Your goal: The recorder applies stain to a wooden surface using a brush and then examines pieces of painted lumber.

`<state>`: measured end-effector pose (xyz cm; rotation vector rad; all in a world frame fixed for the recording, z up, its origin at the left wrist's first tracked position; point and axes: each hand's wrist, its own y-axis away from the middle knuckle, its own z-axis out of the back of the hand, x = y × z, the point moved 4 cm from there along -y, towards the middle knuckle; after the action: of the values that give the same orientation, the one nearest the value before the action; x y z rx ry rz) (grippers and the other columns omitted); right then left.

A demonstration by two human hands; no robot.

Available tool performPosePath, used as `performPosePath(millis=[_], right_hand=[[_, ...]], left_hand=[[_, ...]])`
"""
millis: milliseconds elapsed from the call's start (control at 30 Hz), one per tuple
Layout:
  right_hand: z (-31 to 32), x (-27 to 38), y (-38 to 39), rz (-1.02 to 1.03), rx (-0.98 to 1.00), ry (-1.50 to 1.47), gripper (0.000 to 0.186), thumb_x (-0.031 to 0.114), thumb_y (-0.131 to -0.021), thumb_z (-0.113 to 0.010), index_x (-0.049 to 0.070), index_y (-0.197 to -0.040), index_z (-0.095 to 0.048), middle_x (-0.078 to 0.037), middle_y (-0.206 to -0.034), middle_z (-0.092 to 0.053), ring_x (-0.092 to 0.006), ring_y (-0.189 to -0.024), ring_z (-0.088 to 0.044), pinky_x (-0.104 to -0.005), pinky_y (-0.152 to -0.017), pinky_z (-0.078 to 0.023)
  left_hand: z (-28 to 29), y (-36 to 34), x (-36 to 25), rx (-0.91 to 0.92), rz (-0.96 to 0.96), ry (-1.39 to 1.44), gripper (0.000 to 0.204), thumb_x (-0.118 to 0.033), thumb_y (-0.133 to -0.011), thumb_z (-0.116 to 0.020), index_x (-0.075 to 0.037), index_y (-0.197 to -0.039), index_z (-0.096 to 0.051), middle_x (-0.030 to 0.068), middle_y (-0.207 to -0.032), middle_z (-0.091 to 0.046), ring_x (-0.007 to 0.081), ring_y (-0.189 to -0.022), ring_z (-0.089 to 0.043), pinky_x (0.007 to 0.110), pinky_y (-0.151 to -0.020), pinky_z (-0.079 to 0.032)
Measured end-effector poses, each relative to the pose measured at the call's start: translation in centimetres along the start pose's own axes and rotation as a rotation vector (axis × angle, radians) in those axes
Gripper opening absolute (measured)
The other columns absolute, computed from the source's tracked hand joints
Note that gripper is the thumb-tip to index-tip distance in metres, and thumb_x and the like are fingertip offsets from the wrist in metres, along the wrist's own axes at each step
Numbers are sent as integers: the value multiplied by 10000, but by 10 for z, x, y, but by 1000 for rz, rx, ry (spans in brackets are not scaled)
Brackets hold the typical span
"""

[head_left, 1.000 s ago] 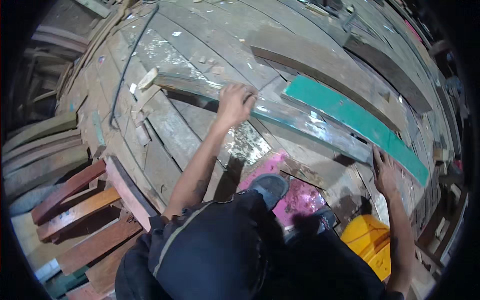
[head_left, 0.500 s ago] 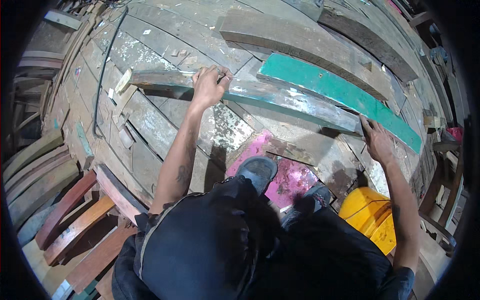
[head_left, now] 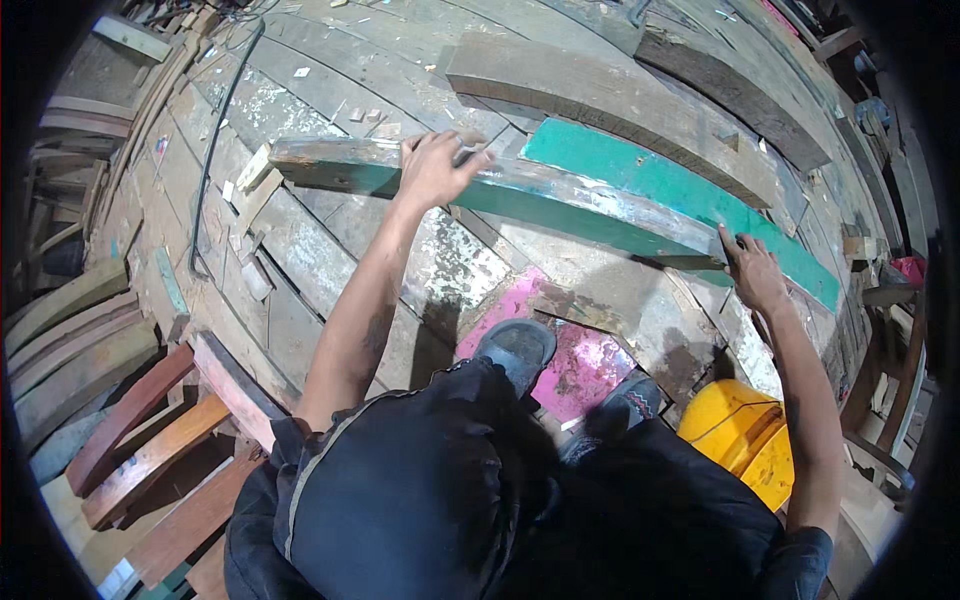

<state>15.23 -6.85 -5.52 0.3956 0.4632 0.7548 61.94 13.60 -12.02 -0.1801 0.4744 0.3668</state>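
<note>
A long, slightly curved wooden beam point(head_left: 590, 215) lies across the floor in front of me, its worn top scuffed and its near side painted green. My left hand point(head_left: 437, 168) is over the beam's top edge, left of its middle; its thumb and fingers are apart and partly blurred. At the beam's right end, my right hand point(head_left: 754, 272) grips the tip, with fingers bent over the top. Just behind lies a green-painted board point(head_left: 640, 170), partly hidden by the beam.
Brown curved timbers point(head_left: 610, 100) lie farther back. A yellow plastic container point(head_left: 735, 435) stands by my right foot, near a pink patch of floor point(head_left: 580, 370). Several curved wood pieces point(head_left: 150, 460) are stacked at left. A black cable point(head_left: 215, 150) crosses the floorboards.
The beam has rolled so that more of its green near side shows. My left hand has shifted slightly right, its thumb and fingers spreading apart. My right hand stays at the end.
</note>
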Motion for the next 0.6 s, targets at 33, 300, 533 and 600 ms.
performPosePath(millis=[33,300,533,600], right_hand=[[2,1,1,-12,3,0,764,169,-954,-648,255,-1610,-265,-184,-1466,-488,-388,-1306,-510,-532,-1056,-454],[-7,2,-8,18,-27,20,742,189,-949,-648,255,-1598,-295,-147,-1355,-549,-355,-1240,-550,-510,-982,-481],[-3,-1,-11,-9,12,54,740,174,-960,-629,264,-1605,-278,-127,-1342,-557,-335,-1241,-553,-501,-968,-497],[-4,-3,-7,-21,10,33,725,179,-968,-623,279,-1603,-287,-128,-1360,-553,-338,-1258,-542,-505,-981,-495]], left_hand=[[1,1,-14,-6,-119,-80,499,-581,-923,-610,-210,-1240,-714,93,-1245,-693,281,-1226,-581,495,-1094,-295],[-19,-6,-53,288,-272,-30,600,-604,-912,-615,-194,-1347,-664,133,-1336,-649,329,-1310,-543,549,-1151,-298],[-40,-39,-74,288,-172,244,296,-293,-954,-669,-54,-1116,-732,189,-1072,-721,335,-1017,-692,424,-869,-528],[-41,-45,-74,340,22,231,273,-267,-964,-657,-36,-1090,-732,199,-949,-741,307,-895,-716,423,-813,-530]])
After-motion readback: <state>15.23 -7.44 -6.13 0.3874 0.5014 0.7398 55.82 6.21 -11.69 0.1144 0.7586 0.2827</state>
